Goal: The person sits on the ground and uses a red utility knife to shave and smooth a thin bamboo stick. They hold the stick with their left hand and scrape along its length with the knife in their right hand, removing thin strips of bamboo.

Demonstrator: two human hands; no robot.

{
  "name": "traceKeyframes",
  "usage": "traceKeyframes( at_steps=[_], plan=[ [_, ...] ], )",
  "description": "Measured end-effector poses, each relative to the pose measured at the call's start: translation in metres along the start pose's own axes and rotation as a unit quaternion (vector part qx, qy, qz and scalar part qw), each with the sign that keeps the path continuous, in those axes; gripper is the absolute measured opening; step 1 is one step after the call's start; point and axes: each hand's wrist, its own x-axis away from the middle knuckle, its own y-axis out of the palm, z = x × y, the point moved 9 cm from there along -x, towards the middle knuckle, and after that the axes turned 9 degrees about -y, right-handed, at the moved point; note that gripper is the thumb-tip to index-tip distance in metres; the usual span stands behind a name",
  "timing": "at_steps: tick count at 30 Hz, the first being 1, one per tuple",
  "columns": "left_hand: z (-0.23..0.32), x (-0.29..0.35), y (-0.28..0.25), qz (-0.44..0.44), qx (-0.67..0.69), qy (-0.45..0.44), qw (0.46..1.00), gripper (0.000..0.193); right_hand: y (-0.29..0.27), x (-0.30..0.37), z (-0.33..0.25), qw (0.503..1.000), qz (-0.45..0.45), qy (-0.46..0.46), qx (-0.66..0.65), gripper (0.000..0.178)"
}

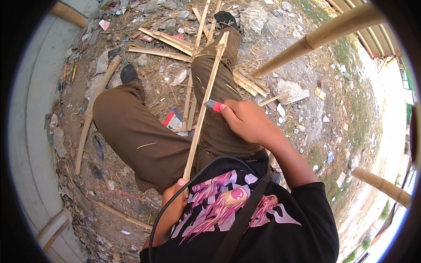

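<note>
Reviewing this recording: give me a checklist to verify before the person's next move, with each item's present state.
1. Left hand holding the bamboo strip at its near end: ok.
2. Right hand holding the red-handled knife: ok.
3. Blade at the strip's edge: ok.
4. Blade clear of the right trouser leg: not ok, it's above it.
5. Black cable touching the left hand: cannot tell.

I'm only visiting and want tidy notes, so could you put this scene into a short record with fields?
Left hand: grips the near end of a long bamboo strip
Right hand: holds a red-handled knife, blade at the strip's right edge
Strip position: slanting up across the brown trousers, far end near the right foot
Beyond the knees: loose split pieces
Right side: thick bamboo pole
Ground: dirt, dry grass, scattered litter
</note>
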Motion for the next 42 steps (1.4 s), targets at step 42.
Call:
traceKeyframes(
  at_steps=[42],
  plan=[
    [0.103, 0.025, 0.048, -0.046, 0.003, 0.324, 0.945, 0.035, -0.039, 0.040, -0.064, 0.936, 0.231, -0.185, -0.190, 0.023]
  ],
)
